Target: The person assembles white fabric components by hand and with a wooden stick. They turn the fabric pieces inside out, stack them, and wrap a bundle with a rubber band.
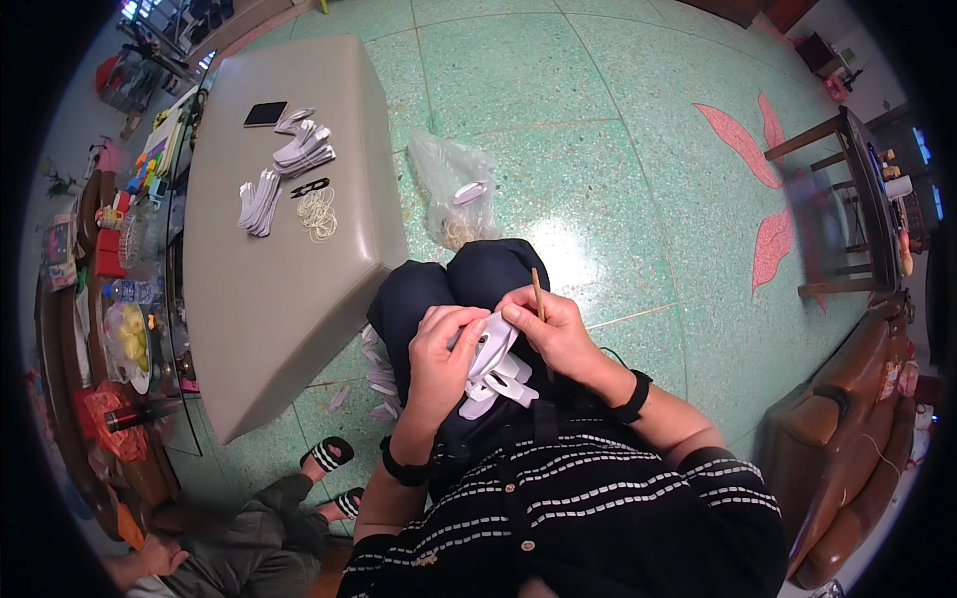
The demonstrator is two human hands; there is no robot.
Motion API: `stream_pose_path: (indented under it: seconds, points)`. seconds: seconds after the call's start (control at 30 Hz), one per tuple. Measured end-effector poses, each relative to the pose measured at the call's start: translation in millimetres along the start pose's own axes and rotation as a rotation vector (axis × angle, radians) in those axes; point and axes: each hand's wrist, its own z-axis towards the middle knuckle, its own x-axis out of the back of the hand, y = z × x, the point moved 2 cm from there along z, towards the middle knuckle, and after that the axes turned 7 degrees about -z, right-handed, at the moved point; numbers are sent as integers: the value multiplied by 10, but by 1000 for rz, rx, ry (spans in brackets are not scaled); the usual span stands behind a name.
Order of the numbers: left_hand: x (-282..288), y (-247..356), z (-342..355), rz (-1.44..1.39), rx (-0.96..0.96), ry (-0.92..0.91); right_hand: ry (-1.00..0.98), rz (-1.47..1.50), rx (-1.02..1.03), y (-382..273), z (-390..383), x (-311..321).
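Note:
Over my lap, my left hand [439, 361] is closed, its thumb and fingers pinching a pale white flat piece [494, 341] with a dark slot in it. My right hand [560, 337] pinches the far end of the same piece. A thin wooden stick [537, 282] sticks up from the right hand, held by its fingers. More white slotted pieces [498, 387] lie loosely on my lap below the hands. The material of the pieces cannot be made out.
A grey padded bench [269, 329] at left bears stacked white pieces [303, 149], black thread snips [311, 187], a heap of pale loops [319, 214] and a phone [265, 114]. A clear plastic bag [449, 179] lies on the floor. Another person's sandalled feet [327, 455] are at lower left.

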Motion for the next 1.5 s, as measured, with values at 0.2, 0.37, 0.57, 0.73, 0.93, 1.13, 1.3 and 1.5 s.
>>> stream_pose_path:
  seconds: [0.2, 0.37, 0.57, 0.73, 0.93, 1.13, 1.3, 1.5]
  points:
    - [-56, 35, -17, 60, -18, 47, 12, -126, 9, 19, 7, -8]
    - [-45, 103, -5, 127, -130, 58, -38, -98, 17, -20, 33, 9]
    - [57, 3, -50, -89, 0, 41, -50, -35, -25, -72, 48, 68]
    - [91, -22, -36, -56, -12, 2, -53, -72, 37, -39, 65, 54]
    - [151, -12, -17, 31, 5, -96, -120, -222, 69, -62, 61, 78]
    - [247, -1, 9, -335, 338, -180, -185, -246, 71, -78, 83, 113]
    - [221, -163, -51, -671, 370, -76, -265, -371, 211, -151, 48, 119]
    - [175, -218, -84, -746, 453, -117, -215, -423, 314, -221, 65, -7]
